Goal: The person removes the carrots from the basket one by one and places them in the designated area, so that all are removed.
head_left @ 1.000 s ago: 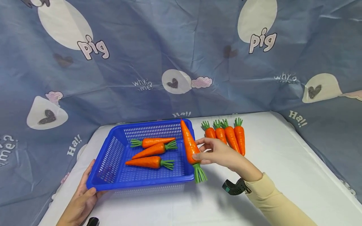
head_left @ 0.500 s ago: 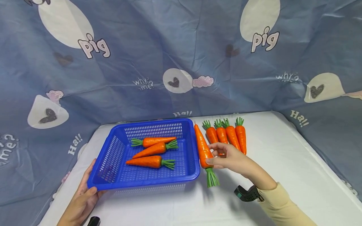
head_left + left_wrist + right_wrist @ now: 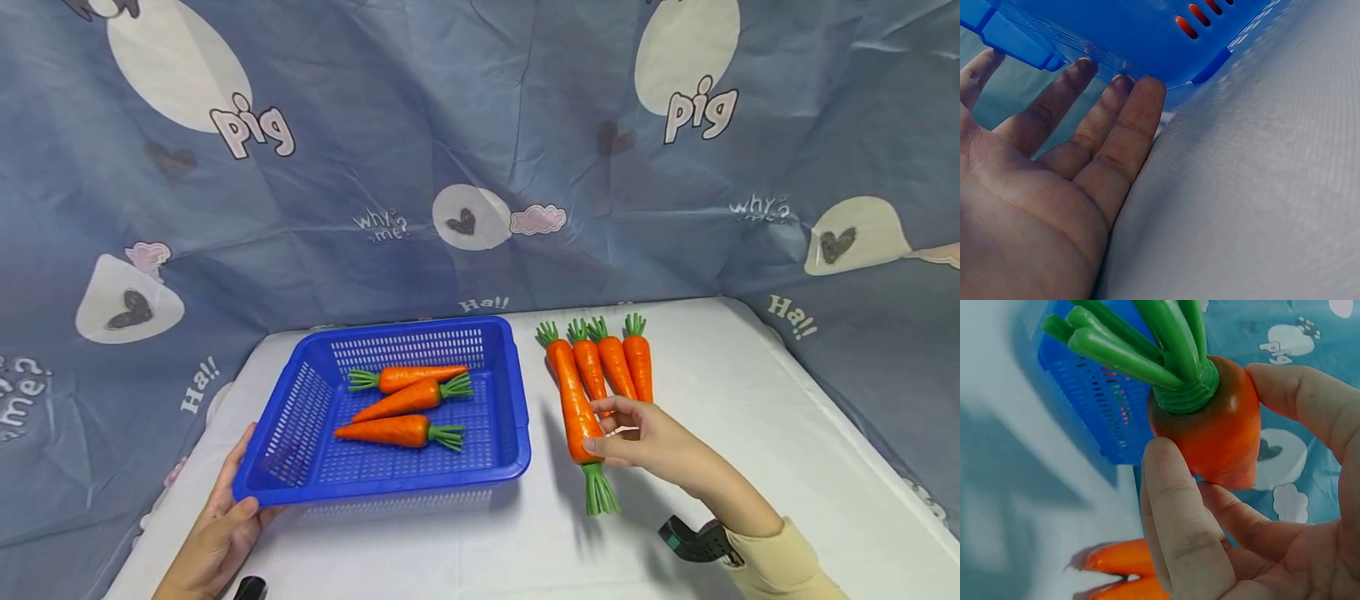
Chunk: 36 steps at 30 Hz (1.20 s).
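Note:
Pinched between the thumb and fingers of my right hand (image 3: 656,442) is an orange carrot (image 3: 577,417) with green stalks, its stalk end toward me. Its tip overlaps the leftmost of several carrots (image 3: 617,367) lying side by side on the table. The right wrist view shows the held carrot's thick end (image 3: 1219,440) between the fingertips. My left hand (image 3: 213,537) holds the near left corner of a blue plastic basket (image 3: 390,485), thumb at the rim and fingers along the outside and below. Inside the basket lie three carrots (image 3: 408,400).
A white cloth (image 3: 465,558) covers the table. Behind it hangs a blue printed curtain (image 3: 405,125). A black strap (image 3: 697,542) shows at the right wrist, and a black object (image 3: 250,588) lies near the left wrist at the bottom edge.
My right hand has carried the carrot from over the basket's right rim to the right and toward me, beside the row of carrots. The left hand and basket have stayed in place.

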Each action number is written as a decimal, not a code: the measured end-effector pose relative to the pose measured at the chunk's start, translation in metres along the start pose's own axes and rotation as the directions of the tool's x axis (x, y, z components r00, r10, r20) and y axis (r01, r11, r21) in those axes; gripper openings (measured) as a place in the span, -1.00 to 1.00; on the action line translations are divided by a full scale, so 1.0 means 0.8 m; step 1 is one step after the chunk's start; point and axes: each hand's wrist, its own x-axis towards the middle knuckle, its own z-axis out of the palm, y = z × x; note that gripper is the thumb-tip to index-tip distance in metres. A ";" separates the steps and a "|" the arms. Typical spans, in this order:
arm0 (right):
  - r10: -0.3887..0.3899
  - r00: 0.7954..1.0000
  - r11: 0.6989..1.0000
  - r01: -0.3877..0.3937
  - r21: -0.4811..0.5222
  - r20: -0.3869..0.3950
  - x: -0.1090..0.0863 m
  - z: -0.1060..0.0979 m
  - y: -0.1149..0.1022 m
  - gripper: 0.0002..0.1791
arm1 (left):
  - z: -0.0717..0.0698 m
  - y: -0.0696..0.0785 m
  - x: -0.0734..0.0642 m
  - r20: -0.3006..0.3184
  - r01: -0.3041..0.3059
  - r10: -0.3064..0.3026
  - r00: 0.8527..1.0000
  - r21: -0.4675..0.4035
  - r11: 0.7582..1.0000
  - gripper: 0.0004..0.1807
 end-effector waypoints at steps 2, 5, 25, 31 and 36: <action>0.005 1.000 1.000 -0.005 0.007 0.005 -0.004 -0.002 0.005 -0.26 | 0.000 0.000 0.000 0.005 0.000 0.001 1.000 -0.002 1.000 -0.16; 0.012 1.000 1.000 -0.012 0.014 0.001 -0.010 -0.006 0.010 -0.27 | 0.000 0.001 0.001 0.010 -0.002 0.002 1.000 -0.002 1.000 -0.16; 0.079 0.996 0.996 -0.080 0.044 0.043 -0.048 -0.008 0.066 -0.26 | 0.014 0.006 0.009 -0.032 0.021 -0.020 0.999 0.047 0.999 -0.13; 0.105 0.992 0.993 -0.109 0.048 0.068 -0.049 0.006 0.079 -0.28 | 0.008 0.007 0.006 -0.034 0.034 -0.033 0.999 0.051 0.998 -0.15; 0.129 0.988 0.991 -0.132 0.036 0.081 -0.050 0.017 0.082 -0.29 | 0.004 0.006 0.000 -0.036 0.058 -0.056 0.998 0.055 0.997 -0.17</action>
